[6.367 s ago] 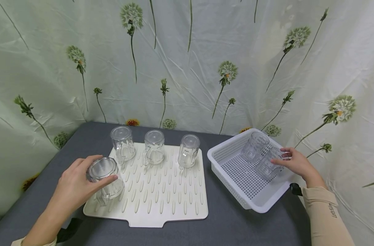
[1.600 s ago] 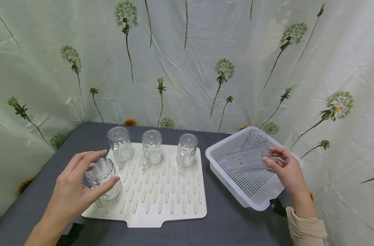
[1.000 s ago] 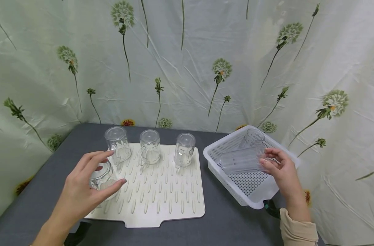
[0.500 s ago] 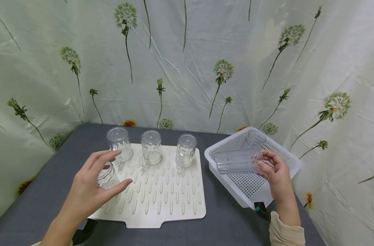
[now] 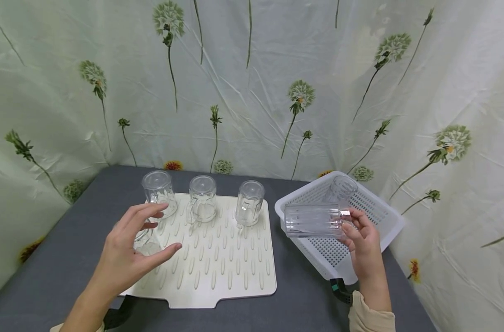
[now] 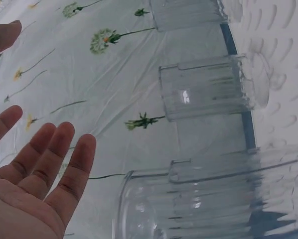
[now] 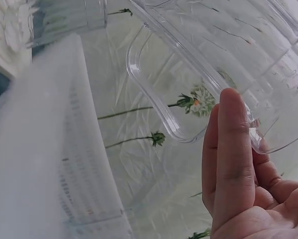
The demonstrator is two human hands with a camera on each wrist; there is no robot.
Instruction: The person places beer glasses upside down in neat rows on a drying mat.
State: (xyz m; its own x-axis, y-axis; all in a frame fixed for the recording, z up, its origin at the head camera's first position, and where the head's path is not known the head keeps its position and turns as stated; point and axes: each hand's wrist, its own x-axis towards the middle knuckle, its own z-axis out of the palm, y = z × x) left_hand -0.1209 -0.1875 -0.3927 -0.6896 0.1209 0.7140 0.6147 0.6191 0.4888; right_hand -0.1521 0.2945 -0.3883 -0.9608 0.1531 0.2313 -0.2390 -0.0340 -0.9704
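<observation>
Right grip [image 5: 361,242] (4 o'clock, head view) clamped on one end of a clear mug [image 5: 312,221], which is held sideways, overlapping the basket [image 5: 307,252] in this view, far end towards 9 o'clock, probably to leave its length unobstructed. Left grip [image 5: 125,249] (8 o'clock): thumb and fingers apart, holding nothing. Inverted mugs [image 5: 249,203] stand on the ridged board [image 5: 223,293], presumably to drain.

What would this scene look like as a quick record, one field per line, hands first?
left hand: fingers apart, holding nothing, near the front-left mug
right hand: grips one end of a clear mug, which is on its side
tray: white, ridged, with four upside-down mugs
basket: white, perforated, one clear glass inside, toward the far end
table: dark gray
backdrop: pale, with printed flowers
</observation>
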